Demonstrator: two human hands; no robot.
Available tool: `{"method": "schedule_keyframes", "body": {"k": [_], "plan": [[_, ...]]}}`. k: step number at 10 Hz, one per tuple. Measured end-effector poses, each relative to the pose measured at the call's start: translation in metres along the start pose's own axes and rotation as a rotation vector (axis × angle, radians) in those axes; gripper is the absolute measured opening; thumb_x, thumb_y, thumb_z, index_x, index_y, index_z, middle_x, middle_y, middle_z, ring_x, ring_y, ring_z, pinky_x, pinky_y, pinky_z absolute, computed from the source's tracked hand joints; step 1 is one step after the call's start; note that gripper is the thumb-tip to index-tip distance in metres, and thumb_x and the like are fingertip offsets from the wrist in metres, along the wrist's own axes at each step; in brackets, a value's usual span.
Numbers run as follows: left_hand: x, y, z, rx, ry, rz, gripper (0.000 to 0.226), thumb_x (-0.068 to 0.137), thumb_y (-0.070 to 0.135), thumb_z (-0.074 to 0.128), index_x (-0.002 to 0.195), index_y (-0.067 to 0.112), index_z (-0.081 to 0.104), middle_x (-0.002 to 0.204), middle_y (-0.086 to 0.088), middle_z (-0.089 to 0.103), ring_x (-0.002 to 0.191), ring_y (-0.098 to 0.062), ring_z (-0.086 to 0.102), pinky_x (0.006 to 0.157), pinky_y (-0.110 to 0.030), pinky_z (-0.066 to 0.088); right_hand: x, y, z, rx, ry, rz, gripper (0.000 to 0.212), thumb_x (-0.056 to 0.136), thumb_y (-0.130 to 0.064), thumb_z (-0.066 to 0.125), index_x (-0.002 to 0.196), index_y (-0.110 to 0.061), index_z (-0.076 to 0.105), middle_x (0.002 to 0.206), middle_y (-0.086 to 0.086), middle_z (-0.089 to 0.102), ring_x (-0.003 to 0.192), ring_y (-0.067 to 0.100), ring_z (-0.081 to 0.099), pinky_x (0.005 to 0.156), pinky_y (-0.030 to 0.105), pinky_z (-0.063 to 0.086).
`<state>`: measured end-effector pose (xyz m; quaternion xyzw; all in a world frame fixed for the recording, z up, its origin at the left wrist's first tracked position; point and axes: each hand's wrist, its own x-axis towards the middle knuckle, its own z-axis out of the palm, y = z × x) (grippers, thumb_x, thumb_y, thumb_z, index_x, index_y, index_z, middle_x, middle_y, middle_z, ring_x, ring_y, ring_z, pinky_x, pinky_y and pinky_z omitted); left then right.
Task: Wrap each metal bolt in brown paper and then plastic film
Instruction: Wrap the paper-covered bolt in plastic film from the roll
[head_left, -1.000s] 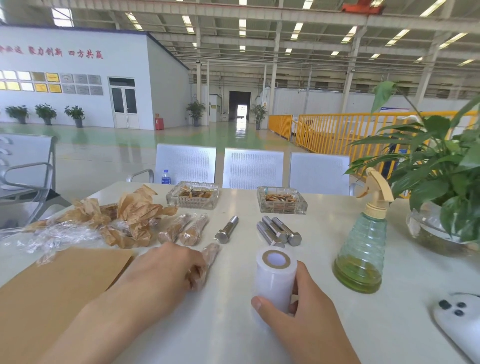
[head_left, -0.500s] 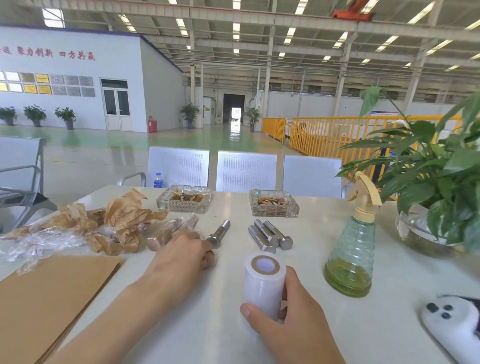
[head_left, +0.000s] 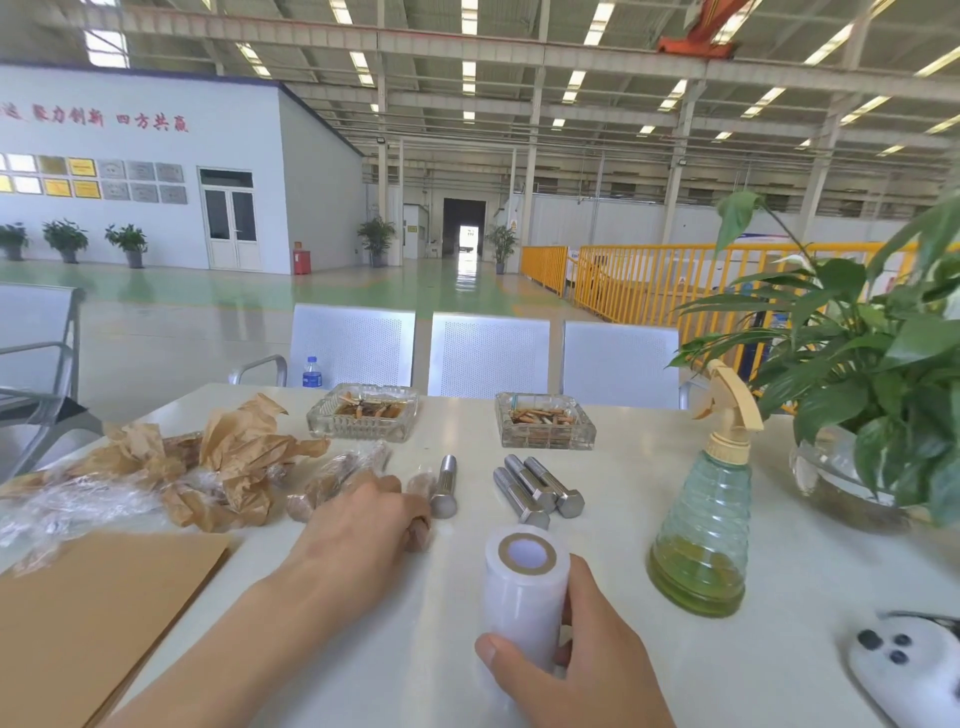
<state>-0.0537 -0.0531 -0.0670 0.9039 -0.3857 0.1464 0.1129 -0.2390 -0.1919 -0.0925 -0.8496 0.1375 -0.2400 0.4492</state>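
The left hand (head_left: 363, 519) lies over a wrapped bolt (head_left: 420, 506) at about 11 o'clock from the film roll (head_left: 522, 597); its fingers curl down on the bundle, though whether they grip it or only press it cannot be told. The right hand (head_left: 576, 660) grips the roll, which stands upright on the counter (head_left: 675, 670). The step looks like setting the finished bolt beside the other wrapped ones (head_left: 332, 480), so it is best laid parallel to them, film tail tucked under so it does not unroll.

A bare bolt (head_left: 445, 486) lies just beside the left hand's fingertips at 12 o'clock and could be knocked rolling. Three more bare bolts (head_left: 537, 491) lie touching one another at 12 o'clock from the roll. Flat brown paper (head_left: 88, 618) sits at 9 o'clock, crumpled paper and film (head_left: 156, 483) at 10. Two ashtrays (head_left: 363, 413) stand at the far edge, a spray bottle (head_left: 704, 525) at 2 o'clock, a plant (head_left: 883, 374) behind it.
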Motion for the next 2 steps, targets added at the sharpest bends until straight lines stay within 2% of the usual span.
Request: {"method": "schedule_keyframes", "body": {"k": [1,2], "plan": [[0.01,0.0,0.009,0.084,0.065,-0.161,0.021,0.086,0.015,0.052,0.094,0.034,0.055,0.095,0.01,0.045,0.099,-0.02,0.05,0.065,-0.031,0.033,0.0,0.003,0.001,0.015,0.004,-0.008,0.062,0.055,-0.06,0.066,0.112,-0.067,0.042,0.11,-0.039,0.056,0.101,-0.016,0.052,0.077,0.002,0.04],[0.008,-0.006,0.022,0.162,0.172,-0.17,0.029,0.09,0.019,0.053,0.113,0.037,0.056,0.112,0.004,0.047,0.111,-0.024,0.047,0.075,-0.034,0.041,0.0,0.0,0.0,0.046,-0.027,-0.017,0.071,0.058,-0.057,0.071,0.118,-0.07,0.037,0.118,-0.044,0.052,0.106,-0.021,0.049,0.078,0.0,0.039]]}}
